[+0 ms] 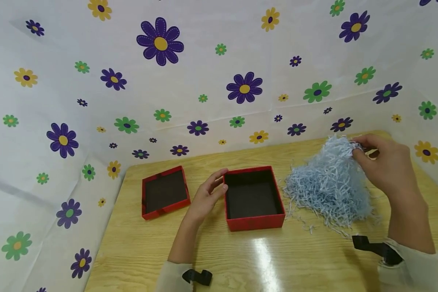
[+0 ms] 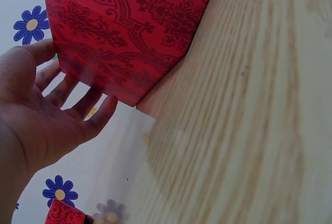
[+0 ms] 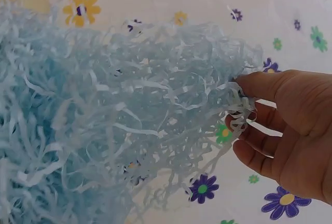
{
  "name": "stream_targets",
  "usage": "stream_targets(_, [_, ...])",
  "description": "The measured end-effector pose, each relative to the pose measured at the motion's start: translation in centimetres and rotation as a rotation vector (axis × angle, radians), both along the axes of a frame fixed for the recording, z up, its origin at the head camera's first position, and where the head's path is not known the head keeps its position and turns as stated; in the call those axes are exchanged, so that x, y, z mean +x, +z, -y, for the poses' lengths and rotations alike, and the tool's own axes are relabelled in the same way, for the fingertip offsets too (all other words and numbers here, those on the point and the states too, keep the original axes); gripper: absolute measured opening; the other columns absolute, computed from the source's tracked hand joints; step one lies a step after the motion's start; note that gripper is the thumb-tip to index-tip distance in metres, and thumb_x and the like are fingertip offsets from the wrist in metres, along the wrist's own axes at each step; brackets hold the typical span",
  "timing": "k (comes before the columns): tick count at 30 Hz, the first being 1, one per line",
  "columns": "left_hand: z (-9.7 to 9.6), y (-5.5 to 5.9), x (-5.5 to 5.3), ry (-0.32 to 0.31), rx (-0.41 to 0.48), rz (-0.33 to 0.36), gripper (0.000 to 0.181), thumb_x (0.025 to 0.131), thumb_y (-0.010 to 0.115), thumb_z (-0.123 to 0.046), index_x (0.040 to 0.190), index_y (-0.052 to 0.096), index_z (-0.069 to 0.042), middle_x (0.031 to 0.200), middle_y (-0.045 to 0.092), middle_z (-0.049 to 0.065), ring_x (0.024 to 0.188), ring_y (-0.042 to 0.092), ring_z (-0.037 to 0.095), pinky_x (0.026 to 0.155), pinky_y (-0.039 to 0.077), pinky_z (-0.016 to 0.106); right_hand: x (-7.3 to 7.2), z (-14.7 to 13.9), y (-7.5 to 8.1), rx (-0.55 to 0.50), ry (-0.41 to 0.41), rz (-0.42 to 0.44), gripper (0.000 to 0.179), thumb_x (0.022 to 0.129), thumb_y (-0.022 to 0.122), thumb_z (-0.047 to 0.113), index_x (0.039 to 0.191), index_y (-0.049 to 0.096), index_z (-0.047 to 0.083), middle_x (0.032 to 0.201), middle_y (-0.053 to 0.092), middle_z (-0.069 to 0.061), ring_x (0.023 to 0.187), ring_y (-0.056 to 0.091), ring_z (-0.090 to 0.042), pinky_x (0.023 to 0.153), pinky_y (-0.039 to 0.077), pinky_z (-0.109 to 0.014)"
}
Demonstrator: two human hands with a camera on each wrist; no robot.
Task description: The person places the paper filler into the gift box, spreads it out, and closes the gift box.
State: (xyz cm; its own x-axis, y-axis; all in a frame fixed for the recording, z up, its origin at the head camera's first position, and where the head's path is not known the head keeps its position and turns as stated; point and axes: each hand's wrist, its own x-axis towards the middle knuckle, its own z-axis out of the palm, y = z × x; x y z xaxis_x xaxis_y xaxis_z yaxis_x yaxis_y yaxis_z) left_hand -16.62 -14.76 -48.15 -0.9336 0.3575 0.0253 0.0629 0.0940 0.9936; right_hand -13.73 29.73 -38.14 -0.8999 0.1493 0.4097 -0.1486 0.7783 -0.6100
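Observation:
A red box (image 1: 255, 224) with a black inside stands uncovered in the middle of the table. My left hand (image 1: 203, 200) is at its left side, fingertips touching the wall and rim; in the left wrist view the fingers (image 2: 104, 115) are spread, fairly straight, against the patterned red side. To the right lies a heap of pale blue shredded paper (image 1: 328, 186). My right hand (image 1: 385, 164) pinches a tuft from the top of this heap between thumb and fingers. Strands stretch from the fingertips down to the pile in the right wrist view.
A red lid (image 1: 166, 191) with a black inside lies upturned on the left of the wooden table (image 1: 138, 247). Loose paper strands (image 1: 310, 229) are scattered in front of the heap. Flower-printed white sheeting (image 1: 204, 73) hangs along the back and sides.

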Motion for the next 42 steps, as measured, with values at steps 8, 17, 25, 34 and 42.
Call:
stream_targets(8, [-0.2,0.1,0.1,0.006,-0.001,0.001,0.052,0.108,0.063,-0.024,0.159,0.049,-0.024,0.165,0.041,-0.008,0.155,0.035,0.031,0.116,0.046,0.048,0.2,1.5,2.3,0.031,-0.041,-0.119,0.027,0.101,0.067,0.005,0.125,0.07,-0.006,0.113,0.071,-0.029,0.096,0.063,-0.021,0.079,0.026,-0.006])
stream_targets(17, [0.1,0.1,-0.1,0.009,0.0,-0.004,0.052,0.109,0.063,-0.023,0.159,0.05,-0.023,0.164,0.042,-0.009,0.153,0.038,0.028,0.116,0.047,0.047,-0.2,2.8,5.8,-0.005,-0.038,-0.194,0.027,0.101,0.069,0.007,0.124,0.072,-0.006,0.107,0.071,-0.028,0.086,0.04,0.018,0.078,0.031,-0.002])
stream_targets(25, [0.1,0.0,-0.3,0.011,0.004,-0.011,0.051,0.108,0.063,-0.023,0.158,0.05,-0.024,0.164,0.043,-0.009,0.152,0.039,0.029,0.115,0.048,0.047,-0.6,4.2,8.9,-0.033,0.015,-0.301,0.025,0.1,0.069,0.007,0.12,0.074,-0.006,0.091,0.056,0.028,0.079,0.045,0.018,0.075,0.036,-0.005])
stream_targets(34, [0.1,-0.2,-0.3,0.01,0.002,-0.016,0.053,0.108,0.063,-0.024,0.159,0.049,-0.02,0.163,0.044,-0.008,0.152,0.04,0.028,0.115,0.048,0.046,-0.7,6.6,12.7,-0.106,0.075,-0.371,0.025,0.1,0.067,0.008,0.12,0.076,-0.004,0.089,0.054,0.04,0.078,0.05,0.014,0.076,0.039,-0.011])
stream_targets(42, [0.0,-0.5,-0.4,0.004,-0.008,-0.024,0.052,0.109,0.062,-0.022,0.159,0.05,-0.025,0.164,0.043,-0.007,0.152,0.04,0.029,0.116,0.047,0.048,-1.0,9.6,15.9,-0.129,0.14,-0.396,0.025,0.101,0.069,0.013,0.121,0.077,0.0,0.094,0.065,0.021,0.08,0.058,0.006,0.077,0.047,-0.012])
